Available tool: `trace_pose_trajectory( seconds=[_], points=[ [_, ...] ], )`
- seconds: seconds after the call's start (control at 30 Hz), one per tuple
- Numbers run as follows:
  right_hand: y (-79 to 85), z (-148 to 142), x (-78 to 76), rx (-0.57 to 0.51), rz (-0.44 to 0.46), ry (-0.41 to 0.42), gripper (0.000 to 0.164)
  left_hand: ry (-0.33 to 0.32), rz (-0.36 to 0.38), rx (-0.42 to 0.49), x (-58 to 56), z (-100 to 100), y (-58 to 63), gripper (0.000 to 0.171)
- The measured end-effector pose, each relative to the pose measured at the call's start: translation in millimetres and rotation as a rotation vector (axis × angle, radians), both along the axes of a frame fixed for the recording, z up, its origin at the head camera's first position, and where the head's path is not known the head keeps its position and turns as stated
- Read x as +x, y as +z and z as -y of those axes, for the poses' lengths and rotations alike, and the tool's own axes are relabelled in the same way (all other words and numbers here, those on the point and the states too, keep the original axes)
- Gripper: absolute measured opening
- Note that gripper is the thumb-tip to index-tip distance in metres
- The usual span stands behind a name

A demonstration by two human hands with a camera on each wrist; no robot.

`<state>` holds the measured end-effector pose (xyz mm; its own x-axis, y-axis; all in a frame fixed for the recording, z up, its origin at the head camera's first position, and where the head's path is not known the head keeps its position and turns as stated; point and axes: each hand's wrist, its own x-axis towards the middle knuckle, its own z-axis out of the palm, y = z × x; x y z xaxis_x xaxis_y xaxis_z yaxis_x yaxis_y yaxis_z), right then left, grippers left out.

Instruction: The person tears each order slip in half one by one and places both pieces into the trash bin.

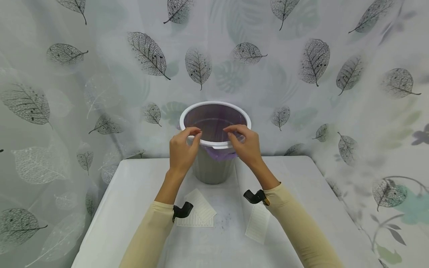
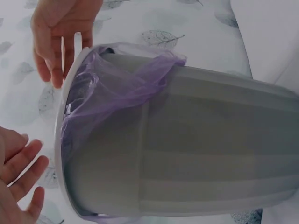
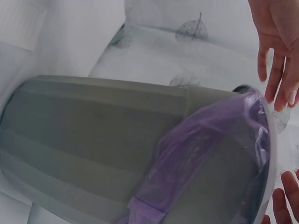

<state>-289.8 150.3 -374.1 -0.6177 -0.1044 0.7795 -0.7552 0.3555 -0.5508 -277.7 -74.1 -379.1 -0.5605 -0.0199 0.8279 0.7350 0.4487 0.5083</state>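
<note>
A grey-green trash bin (image 1: 214, 169) with a white rim ring (image 1: 214, 103) stands upright at the back of the table. A purple trash bag (image 1: 221, 153) lines it, its edge hanging outside below the rim (image 2: 135, 86). Over the near left part of the rim is my left hand (image 1: 182, 150), with relaxed, slightly bent fingers and nothing in them. My right hand (image 1: 247, 145) is over the near right part, also holding nothing. Both hands appear beside the rim in the left wrist view, fingers apart. In the right wrist view, part of my right hand (image 3: 287, 200) is cut off.
Pale printed paper slips lie on the white table (image 1: 140, 186): two overlapping ones (image 1: 201, 206) by my left wrist and one slip (image 1: 258, 225) under my right forearm. A leaf-patterned curtain (image 1: 214, 44) hangs close behind the bin and along both sides.
</note>
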Motion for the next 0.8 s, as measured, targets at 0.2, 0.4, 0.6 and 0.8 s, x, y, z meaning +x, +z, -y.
trace_pose_trajectory(
  seconds=[0.2,0.4,0.6,0.8],
  points=[
    [5.3,4,27.5,-0.026,-0.115,0.041,0.019,-0.027,0.016,0.01,17.0,6,-7.8,0.008],
    [9.8,6,63.5,-0.051,-0.157,0.075,0.023,-0.047,0.018,0.011,31.3,11,-21.9,0.006],
    [-7.9,10,78.5,-0.053,-0.144,0.096,0.026,-0.033,0.057,-0.015,40.5,14,-41.4,0.004],
    [-29.1,16,90.6,-0.043,-0.084,0.091,0.026,-0.021,0.157,-0.018,48.1,18,-63.7,0.003]
  ],
)
